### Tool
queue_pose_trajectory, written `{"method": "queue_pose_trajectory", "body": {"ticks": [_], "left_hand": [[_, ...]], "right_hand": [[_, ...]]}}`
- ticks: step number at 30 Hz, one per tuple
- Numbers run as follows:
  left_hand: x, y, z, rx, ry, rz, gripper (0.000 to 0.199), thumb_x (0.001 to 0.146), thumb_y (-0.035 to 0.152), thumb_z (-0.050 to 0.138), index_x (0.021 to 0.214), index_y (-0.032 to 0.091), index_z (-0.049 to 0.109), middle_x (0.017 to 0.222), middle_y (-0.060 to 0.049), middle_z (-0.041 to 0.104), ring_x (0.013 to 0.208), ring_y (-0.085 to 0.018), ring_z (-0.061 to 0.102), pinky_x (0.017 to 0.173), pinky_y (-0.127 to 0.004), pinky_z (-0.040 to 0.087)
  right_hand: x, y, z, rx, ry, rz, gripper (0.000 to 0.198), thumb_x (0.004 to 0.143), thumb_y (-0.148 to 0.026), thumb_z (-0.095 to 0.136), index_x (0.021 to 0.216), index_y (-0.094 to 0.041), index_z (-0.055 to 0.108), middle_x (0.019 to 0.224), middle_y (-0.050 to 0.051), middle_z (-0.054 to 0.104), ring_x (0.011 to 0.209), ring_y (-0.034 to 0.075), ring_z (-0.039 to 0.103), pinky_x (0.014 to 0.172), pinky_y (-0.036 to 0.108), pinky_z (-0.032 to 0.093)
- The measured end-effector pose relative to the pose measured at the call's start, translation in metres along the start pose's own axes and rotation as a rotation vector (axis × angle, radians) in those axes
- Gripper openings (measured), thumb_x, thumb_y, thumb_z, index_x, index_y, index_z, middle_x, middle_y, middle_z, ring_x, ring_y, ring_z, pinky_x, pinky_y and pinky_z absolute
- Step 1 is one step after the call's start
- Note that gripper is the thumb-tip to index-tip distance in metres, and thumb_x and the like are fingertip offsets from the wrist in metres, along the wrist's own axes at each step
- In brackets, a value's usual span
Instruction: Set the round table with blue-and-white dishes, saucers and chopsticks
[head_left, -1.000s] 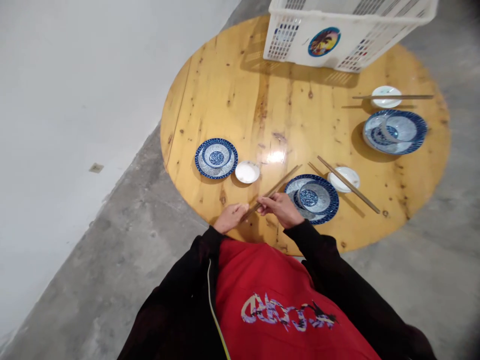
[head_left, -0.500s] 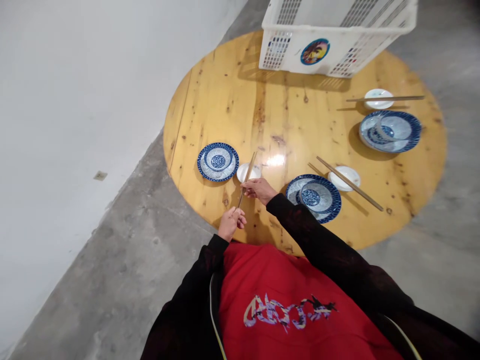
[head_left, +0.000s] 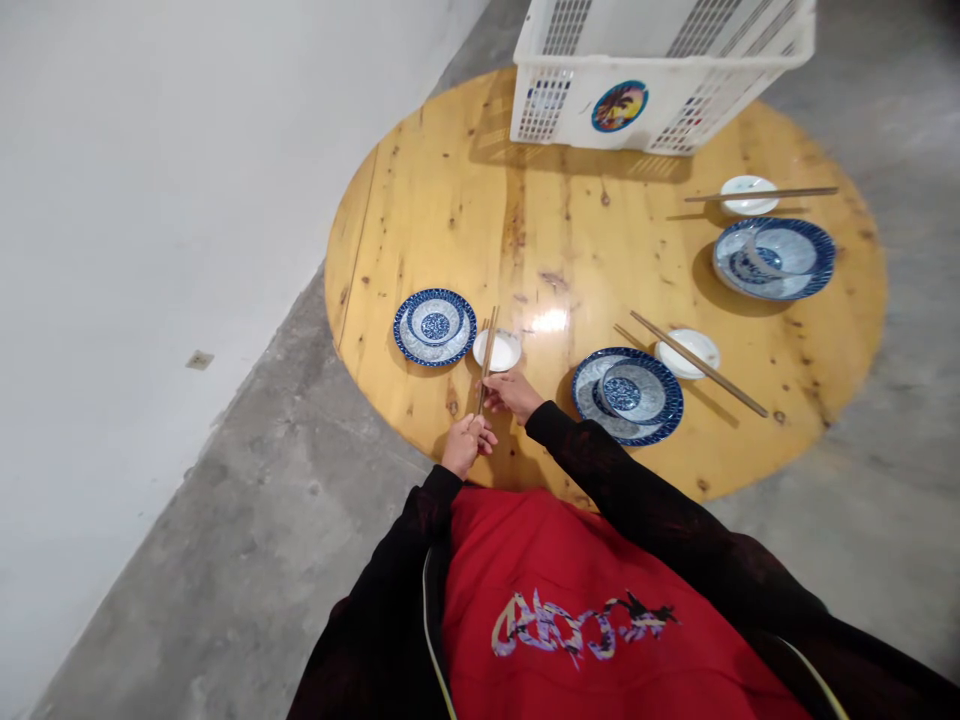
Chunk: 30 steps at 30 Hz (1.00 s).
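A pair of wooden chopsticks (head_left: pixel 489 345) is held in both of my hands at the table's near edge. My left hand (head_left: pixel 466 441) is closed around their near ends. My right hand (head_left: pixel 512 394) pinches them around the middle. Their far ends lie over the left part of a small white dish (head_left: pixel 501 351); whether they touch its rim I cannot tell. Left of the dish sits a blue-and-white plate (head_left: pixel 424 355) with a patterned bowl (head_left: pixel 436 322) on it.
A round wooden table (head_left: pixel 450 200) carries a white plastic crate (head_left: pixel 577 110) at the back. Right of my hands stands another plate (head_left: pixel 660 430) with a bowl, beside a white dish (head_left: pixel 694 345) bearing chopsticks (head_left: pixel 712 375). A third setting (head_left: pixel 814 275) is at the far right.
The chopsticks have turned a little to the left and more upright in view, uncovering more of the white dish. My right hand has come slightly nearer to me, still pinching them.
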<state>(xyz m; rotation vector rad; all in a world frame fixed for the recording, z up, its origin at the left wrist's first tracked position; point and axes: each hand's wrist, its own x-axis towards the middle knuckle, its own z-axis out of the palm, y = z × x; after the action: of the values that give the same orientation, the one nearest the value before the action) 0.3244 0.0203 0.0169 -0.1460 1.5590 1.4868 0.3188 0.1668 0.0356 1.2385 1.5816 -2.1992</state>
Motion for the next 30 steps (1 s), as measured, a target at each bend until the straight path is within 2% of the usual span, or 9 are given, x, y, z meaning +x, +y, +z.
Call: {"method": "queue_pose_trajectory", "body": {"ticks": [11,16,23,26,30], "left_hand": [[0.0,0.004,-0.003,0.025,-0.025,-0.003,0.034,0.09,0.048,0.058,0.077,0.017,0.051,0.058,0.002,0.061,0.04,-0.006,0.048,0.044,-0.018,0.033],[0.004,0.006,-0.004,0.03,-0.042,0.006,0.029,0.091,0.041,0.055,0.076,0.017,0.052,0.057,0.002,0.061,0.04,-0.006,0.048,0.044,-0.018,0.033],[0.017,0.005,0.0,0.09,-0.05,0.048,0.031,0.091,0.042,0.058,0.074,0.017,0.051,0.056,0.001,0.061,0.038,-0.006,0.048,0.042,-0.018,0.031],[0.023,0.006,0.003,0.097,-0.031,0.067,0.03,0.091,0.041,0.058,0.074,0.018,0.052,0.054,0.002,0.06,0.038,-0.007,0.049,0.043,-0.019,0.034],[0.028,0.01,0.006,0.091,-0.026,0.094,0.03,0.091,0.041,0.058,0.072,0.018,0.055,0.054,0.001,0.059,0.04,-0.009,0.05,0.044,-0.021,0.038]], "right_hand": [[0.004,0.003,-0.002,-0.01,0.018,-0.006,0.027,0.085,-0.015,0.067,0.061,-0.017,0.052,0.05,-0.002,0.055,0.039,0.008,0.055,0.035,0.014,0.04],[0.007,0.001,-0.004,-0.05,0.044,-0.042,0.028,0.085,-0.016,0.065,0.06,-0.016,0.053,0.052,-0.001,0.057,0.041,0.008,0.055,0.036,0.015,0.041],[0.009,0.006,-0.003,-0.215,0.056,-0.109,0.028,0.079,-0.021,0.072,0.056,-0.016,0.057,0.043,-0.001,0.056,0.037,0.008,0.048,0.034,0.016,0.034],[0.013,0.01,-0.001,-0.292,0.056,-0.122,0.031,0.076,-0.021,0.074,0.052,-0.017,0.055,0.038,-0.002,0.053,0.034,0.008,0.044,0.034,0.018,0.033],[0.018,0.011,-0.001,-0.366,0.073,-0.149,0.034,0.078,-0.023,0.07,0.049,-0.019,0.051,0.035,-0.003,0.05,0.033,0.008,0.044,0.035,0.019,0.033]]}}
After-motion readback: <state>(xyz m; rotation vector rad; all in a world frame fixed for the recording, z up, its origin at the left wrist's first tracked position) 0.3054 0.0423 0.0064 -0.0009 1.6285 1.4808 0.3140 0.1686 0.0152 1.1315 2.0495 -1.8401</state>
